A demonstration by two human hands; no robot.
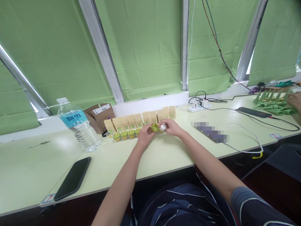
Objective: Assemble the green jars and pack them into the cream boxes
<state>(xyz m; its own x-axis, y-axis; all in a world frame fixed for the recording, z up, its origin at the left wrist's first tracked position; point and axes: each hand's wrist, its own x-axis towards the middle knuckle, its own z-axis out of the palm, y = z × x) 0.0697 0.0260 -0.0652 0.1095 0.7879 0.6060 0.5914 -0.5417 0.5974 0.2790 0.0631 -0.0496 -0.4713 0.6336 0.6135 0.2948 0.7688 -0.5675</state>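
Observation:
My left hand (145, 135) is closed around a small olive-green cup-like piece (154, 127), perhaps a lid, tilted with its hollow side showing. Close beside it, my right hand (173, 127) pinches a small white round piece (162, 127) by the fingertips; its exact kind is too small to tell. To the left of my hands runs a row of small clear jars with green lids (124, 135). Behind the jars stands a row of tan paper packets (138, 121) with green labels. My hands hide part of both rows.
A large water bottle (80, 125) and an open carton (100, 116) stand left; a dark phone (72, 179) lies nearer the front edge. Rightward are a blurred-screen phone (210, 132), cables, a power strip (199, 106), another phone (253, 112) and green cloth pieces (274, 105) by another person's hand (295, 100).

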